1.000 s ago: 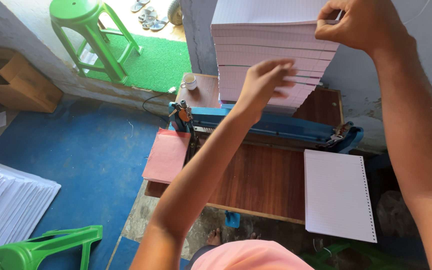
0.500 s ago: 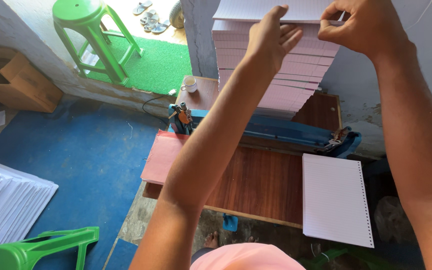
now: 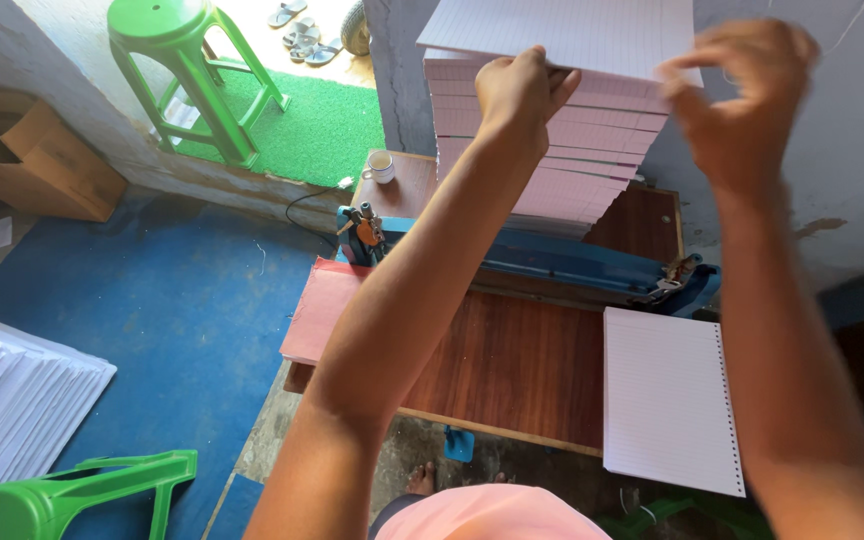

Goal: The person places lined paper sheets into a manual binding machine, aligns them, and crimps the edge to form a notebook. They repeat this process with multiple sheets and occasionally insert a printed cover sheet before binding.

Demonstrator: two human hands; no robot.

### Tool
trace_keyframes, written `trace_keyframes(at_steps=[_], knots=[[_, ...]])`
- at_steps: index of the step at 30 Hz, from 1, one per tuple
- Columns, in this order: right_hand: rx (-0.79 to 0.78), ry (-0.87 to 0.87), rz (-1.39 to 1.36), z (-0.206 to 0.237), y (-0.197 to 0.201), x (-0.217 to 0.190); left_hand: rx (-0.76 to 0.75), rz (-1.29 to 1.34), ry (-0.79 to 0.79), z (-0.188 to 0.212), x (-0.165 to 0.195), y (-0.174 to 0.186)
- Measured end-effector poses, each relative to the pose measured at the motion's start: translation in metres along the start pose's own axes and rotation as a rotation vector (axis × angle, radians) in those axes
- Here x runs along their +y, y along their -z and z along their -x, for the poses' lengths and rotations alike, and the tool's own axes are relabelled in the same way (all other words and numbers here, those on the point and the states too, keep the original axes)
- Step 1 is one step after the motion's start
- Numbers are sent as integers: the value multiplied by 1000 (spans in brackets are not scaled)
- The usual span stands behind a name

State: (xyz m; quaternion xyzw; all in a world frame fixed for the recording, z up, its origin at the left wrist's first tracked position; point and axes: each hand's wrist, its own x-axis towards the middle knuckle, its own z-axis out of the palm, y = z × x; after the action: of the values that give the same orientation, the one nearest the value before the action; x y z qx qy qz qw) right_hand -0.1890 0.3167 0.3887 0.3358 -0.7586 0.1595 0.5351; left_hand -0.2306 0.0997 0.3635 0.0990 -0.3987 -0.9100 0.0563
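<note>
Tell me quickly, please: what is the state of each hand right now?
Left hand: closed on the top bundle of lined sheets at the tall paper stack.
Right hand: blurred, fingers curled near the bundle's right edge; grip cannot be told.

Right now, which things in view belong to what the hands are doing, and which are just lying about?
In hand:
left hand gripping the top sheets
right hand, blurred, at their edge
paper stack
blue punch
punched sheets

Lying about:
cup
green stool
box
sandals
floor paper pile
</note>
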Motion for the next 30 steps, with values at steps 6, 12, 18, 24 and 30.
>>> trace_keyframes(at_steps=[6, 12, 18, 24, 30], knots=[[68, -1222, -771, 27, 22, -37, -4, -5, -8, 41, 4, 13], [-171, -1336, -1206, 18, 28, -44, 5, -11, -25, 75, 3, 15], [-203, -1350, -1192, 11, 30, -44, -1, 24, -32, 91, -5, 23], [-191, -1390, -1190, 19, 31, -59, 121, 222, -21, 78, -5, 43], [-183, -1426, -1193, 36, 33, -77, 148, 310, -124, 68, -11, 81]])
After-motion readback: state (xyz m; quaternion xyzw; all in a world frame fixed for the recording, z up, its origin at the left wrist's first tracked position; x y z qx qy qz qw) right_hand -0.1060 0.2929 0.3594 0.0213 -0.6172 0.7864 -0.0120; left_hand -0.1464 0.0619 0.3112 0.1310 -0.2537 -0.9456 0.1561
